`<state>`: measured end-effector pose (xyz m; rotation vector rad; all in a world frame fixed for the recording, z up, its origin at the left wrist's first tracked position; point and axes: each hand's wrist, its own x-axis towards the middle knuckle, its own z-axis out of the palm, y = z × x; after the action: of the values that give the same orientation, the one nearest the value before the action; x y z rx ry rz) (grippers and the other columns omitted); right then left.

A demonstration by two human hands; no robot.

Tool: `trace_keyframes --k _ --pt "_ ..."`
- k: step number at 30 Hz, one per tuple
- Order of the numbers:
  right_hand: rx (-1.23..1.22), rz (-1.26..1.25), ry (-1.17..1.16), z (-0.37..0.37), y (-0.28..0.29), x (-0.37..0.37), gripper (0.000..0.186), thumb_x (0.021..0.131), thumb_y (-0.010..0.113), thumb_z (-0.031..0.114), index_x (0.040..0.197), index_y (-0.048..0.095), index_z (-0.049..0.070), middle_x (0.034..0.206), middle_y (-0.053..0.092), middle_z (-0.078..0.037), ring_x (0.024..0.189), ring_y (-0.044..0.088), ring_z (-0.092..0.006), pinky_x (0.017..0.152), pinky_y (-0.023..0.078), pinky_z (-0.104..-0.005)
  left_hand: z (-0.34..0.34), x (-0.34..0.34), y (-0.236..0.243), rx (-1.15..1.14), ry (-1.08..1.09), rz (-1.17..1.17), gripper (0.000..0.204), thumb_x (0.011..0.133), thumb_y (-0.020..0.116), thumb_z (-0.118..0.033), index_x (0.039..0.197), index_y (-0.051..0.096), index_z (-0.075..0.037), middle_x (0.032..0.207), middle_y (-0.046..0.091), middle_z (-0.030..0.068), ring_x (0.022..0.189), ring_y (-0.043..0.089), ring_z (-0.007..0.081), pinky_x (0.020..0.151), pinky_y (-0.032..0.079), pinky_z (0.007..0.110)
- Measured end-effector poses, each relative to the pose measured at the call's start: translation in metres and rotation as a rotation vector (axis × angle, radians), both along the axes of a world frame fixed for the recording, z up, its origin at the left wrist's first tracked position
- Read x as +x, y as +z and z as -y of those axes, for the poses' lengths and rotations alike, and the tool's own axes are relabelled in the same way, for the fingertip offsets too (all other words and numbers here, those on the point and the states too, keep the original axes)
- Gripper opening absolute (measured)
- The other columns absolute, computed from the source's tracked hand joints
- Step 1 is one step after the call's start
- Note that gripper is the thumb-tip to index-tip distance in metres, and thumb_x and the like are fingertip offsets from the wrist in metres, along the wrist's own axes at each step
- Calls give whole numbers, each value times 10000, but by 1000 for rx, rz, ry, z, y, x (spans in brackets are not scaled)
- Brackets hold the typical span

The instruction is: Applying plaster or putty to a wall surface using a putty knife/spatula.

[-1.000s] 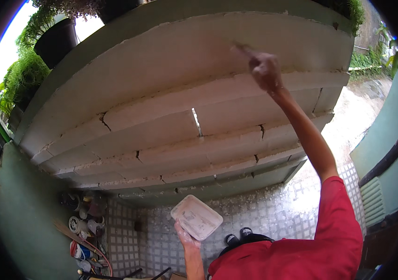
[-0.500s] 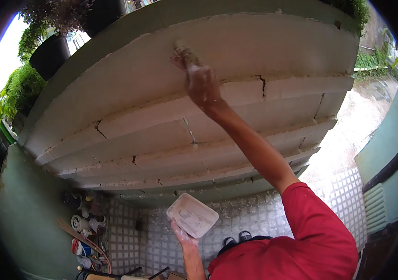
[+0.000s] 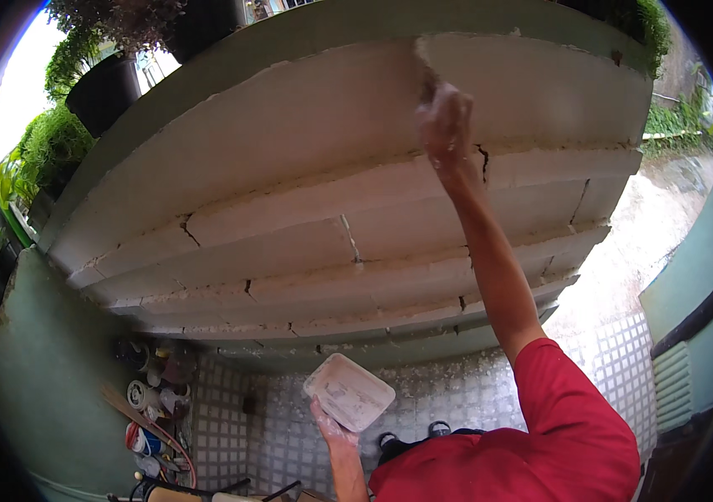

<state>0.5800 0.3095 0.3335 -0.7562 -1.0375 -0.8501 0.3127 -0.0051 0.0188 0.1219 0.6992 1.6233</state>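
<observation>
My right hand (image 3: 447, 121) is raised to the upper part of the stepped white wall (image 3: 323, 109), fingers closed round a flat, filler-smeared putty knife (image 3: 426, 63). Motion blurs the blade, which is against or very close to the surface just below the green top edge. Low in front of my body, my left hand (image 3: 333, 425) grips a shallow, pale rectangular tray (image 3: 352, 391) by its near left side. Whitish residue streaks the tray's inside. White smears cover both hands.
Cracks (image 3: 483, 161) run through the wall's ledges. Potted plants (image 3: 105, 92) stand along the top left. Tubs and tools (image 3: 143, 402) crowd the lower left beside a green wall (image 3: 55, 376). Underfoot is a checked tile floor (image 3: 281, 443) spotted white.
My right hand has swept the putty knife rightward and slightly up along the upper wall. The left hand and tray stay nearly where they were; the whole view has shifted slightly.
</observation>
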Motion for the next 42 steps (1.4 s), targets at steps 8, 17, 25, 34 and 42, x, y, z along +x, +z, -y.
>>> trace_keyframes --k 8,17,25,34,42 --pt "-310 127 39 -3 -1 -91 210 794 513 42 924 676 14 672 589 -269 596 613 -409 531 482 -485 -13 -40 13 -12 -3 -77 590 911 428 -479 1387 397 -131 1373 459 83 1244 455 314 999 424 514" --pt "-552 -576 749 61 -35 -17 289 876 565 236 752 686 4 629 623 -38 537 552 -125 504 402 -293 -28 -76 15 44 -121 -117 595 911 434 -474 1387 392 -119 1366 465 86 1236 467 306 1002 429 494" --pt "-381 -1146 1141 81 -81 20 188 901 535 216 924 626 53 785 632 -46 725 600 -119 584 440 -246 -39 -84 7 8 -205 -113 576 913 442 -450 1376 399 -108 1348 478 94 1227 477 304 1006 430 492" --pt "-609 -869 1229 97 -52 14 202 919 497 87 1027 582 -61 922 641 -135 851 651 -234 835 570 -337 -50 -69 23 -4 -278 -119 585 916 437 -452 1387 382 -109 1349 477 97 1223 481 300 1017 428 484" --pt "-895 -825 1180 73 -21 26 266 934 522 187 1025 602 -50 896 651 -131 740 659 -195 635 561 -237 -60 -68 5 8 -306 -70 574 913 467 -459 1363 398 -108 1322 487 74 1196 499 266 981 458 440"
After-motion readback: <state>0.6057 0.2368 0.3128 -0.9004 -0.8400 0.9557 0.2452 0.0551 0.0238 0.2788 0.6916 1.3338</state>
